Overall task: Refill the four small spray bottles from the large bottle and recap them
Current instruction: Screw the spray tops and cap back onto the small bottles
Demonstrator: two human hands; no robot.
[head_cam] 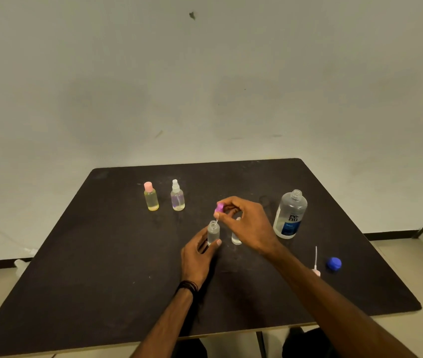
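My left hand (197,257) grips a small clear bottle (213,232) standing upright on the black table (101,267). Just above its open neck, my right hand (246,223) pinches a purple spray cap (219,208), whose thin tube points down into the neck. A second open small bottle (236,239) stands partly hidden behind my right hand. Two capped small bottles stand at the back left: a yellowish one with a pink cap (151,197) and a purplish one with a white sprayer (177,196). The large clear bottle (291,215) stands uncapped to the right.
A blue cap (333,263) lies near the table's right edge. Beside it, a pink spray cap with its white tube (316,267) lies partly behind my right forearm. A pale wall rises behind the table.
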